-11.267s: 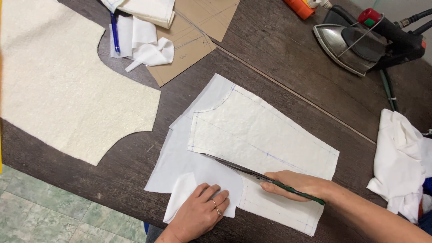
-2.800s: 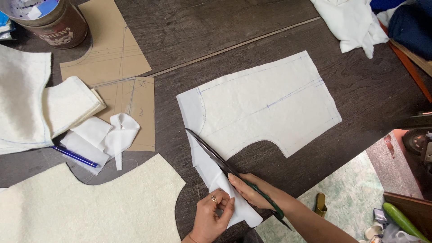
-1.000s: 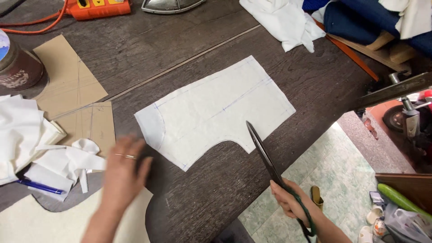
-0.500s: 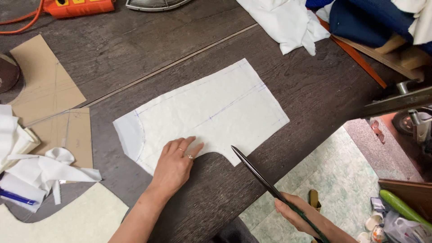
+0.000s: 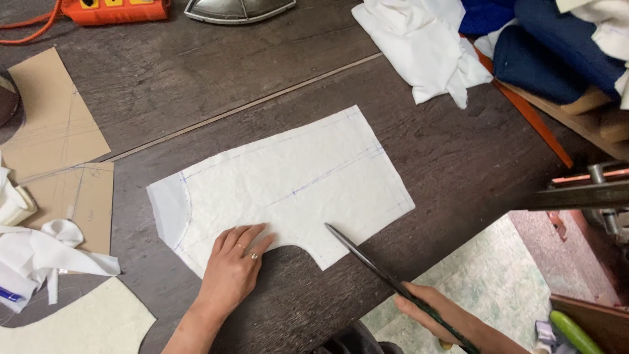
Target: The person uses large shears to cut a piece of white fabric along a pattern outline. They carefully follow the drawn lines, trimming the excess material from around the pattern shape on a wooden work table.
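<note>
A white fabric piece (image 5: 295,183) with blue marked lines lies flat on the dark wooden table (image 5: 216,85). My left hand (image 5: 232,269) rests flat on its near edge, fingers spread, beside the curved cut-out. My right hand (image 5: 436,318) grips long dark scissors (image 5: 373,265) by the handles at the table's near edge. The closed blades point up and left, and their tip lies over the fabric's near edge.
Cardboard patterns (image 5: 56,131) and white scraps (image 5: 39,255) lie at the left. Another cream fabric piece (image 5: 72,324) is at the bottom left. An iron (image 5: 236,8) and an orange box (image 5: 118,10) sit at the far edge. White and blue cloth (image 5: 472,39) is piled at the right.
My left hand has slid further onto the fabric's near edge. The scissors have moved left, so their tip now reaches the fabric. The view has shifted slightly.
</note>
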